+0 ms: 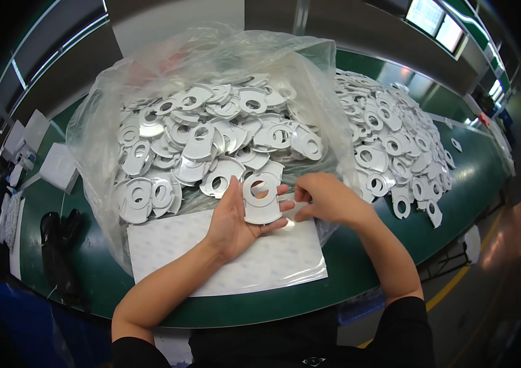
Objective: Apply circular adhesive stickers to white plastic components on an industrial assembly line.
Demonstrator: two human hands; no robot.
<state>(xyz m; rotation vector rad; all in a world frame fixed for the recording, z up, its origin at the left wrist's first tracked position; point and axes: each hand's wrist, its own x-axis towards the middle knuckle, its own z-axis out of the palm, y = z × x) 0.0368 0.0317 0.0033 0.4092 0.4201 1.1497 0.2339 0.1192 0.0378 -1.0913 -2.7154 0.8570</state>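
In my left hand, palm up, lies a white plastic part with a round hole and a straight lower edge. My thumb is at its left side and the fingertips show past its right side. Just to the right, my right hand is closed with curled fingers, close to the left fingertips. Whatever may be between its fingers is too small to make out. Beneath both hands lies a white sheet with a glossy surface and faint grey marks. Behind them, a clear plastic bag gapes around a heap of similar white parts.
A second heap of white parts spreads over the green table on the right. To the left are a black glove-like item and a white box. The table's front edge curves close to my body.
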